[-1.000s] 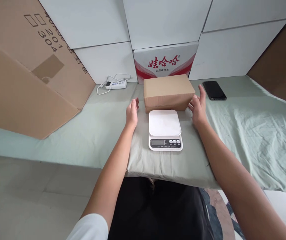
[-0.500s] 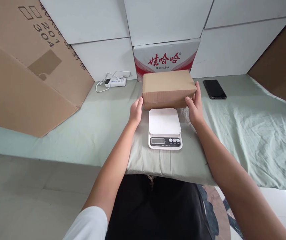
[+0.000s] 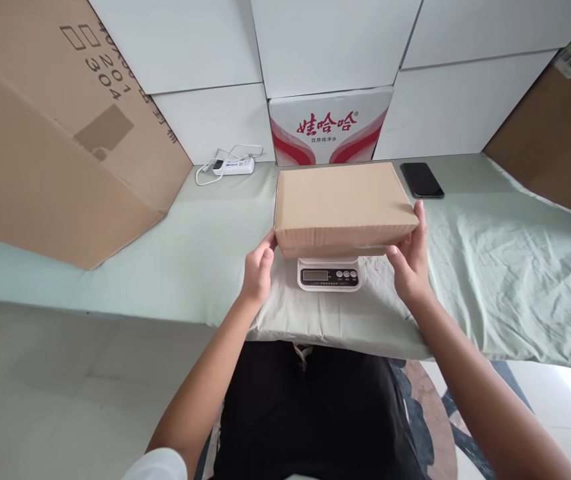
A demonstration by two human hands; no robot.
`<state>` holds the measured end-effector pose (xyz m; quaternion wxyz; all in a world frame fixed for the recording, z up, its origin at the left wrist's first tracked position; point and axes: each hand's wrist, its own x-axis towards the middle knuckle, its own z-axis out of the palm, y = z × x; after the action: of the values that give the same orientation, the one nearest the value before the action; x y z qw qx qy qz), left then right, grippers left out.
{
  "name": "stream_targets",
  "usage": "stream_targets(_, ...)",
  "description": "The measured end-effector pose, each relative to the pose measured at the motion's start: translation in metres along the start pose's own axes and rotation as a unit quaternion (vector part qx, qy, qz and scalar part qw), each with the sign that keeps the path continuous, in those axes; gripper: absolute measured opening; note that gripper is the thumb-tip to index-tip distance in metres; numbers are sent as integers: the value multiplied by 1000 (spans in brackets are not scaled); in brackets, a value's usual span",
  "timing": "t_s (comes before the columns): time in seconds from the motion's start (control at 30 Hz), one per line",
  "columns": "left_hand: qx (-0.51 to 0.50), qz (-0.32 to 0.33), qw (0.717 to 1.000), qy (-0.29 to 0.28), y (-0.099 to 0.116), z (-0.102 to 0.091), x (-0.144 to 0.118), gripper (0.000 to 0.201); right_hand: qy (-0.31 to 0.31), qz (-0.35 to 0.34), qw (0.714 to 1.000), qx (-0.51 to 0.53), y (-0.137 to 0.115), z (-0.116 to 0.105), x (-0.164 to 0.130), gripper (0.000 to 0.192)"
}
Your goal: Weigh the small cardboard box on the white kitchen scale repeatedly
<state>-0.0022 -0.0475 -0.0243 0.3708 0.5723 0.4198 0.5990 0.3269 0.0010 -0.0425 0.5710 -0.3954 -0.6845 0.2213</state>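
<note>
Head camera: a brown rectangular cardboard box [image 3: 345, 197] is held level, its underside over the plate of a white plastic digital kitchen scale [image 3: 329, 275]; whether the two touch cannot be told. The left hand [image 3: 257, 272] has its fingers pressed to the box's lower left front corner, thumb standing apart from the cardboard. The right hand [image 3: 412, 260] is at the right end, fingers along the side and thumb near the lower front edge, so the box is clasped between the two grips. The scale's dark display and three round buttons face the person on a bench [image 3: 225, 267] covered in pale green cloth. Beyond the right hand lies a black flat smartphone [image 3: 422, 180]. Behind the box stands a white-and-red printed carton [image 3: 330, 127]; left of that lies a corded white oblong plastic block [image 3: 235, 167]. Large brown cardboard sheets [image 3: 65, 200] flank the bench.
</note>
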Motion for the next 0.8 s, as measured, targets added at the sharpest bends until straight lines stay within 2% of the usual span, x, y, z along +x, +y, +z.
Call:
stream_targets(0.2,11,-17,1000,10,-11,3,-4,82,16,13,1000,11,11,4,-8,105)
stream_targets(0.4,14,-17,1000,20,-12,7,-2,85,27,16,999,15,5,9,-6,103)
stream_targets(0.47,10,-16,999,28,-11,4,-2,85,35,15,999,11,2,4,-6,101)
stream_targets(0.63,-23,7,996,89,-8,-15,-4,87,94,3,995,14,-4,-18,-9,88)
stream_targets(0.8,-9,-29,997,68,-7,-23,-13,84,92,43,994,28,-6,-24,-18,85)
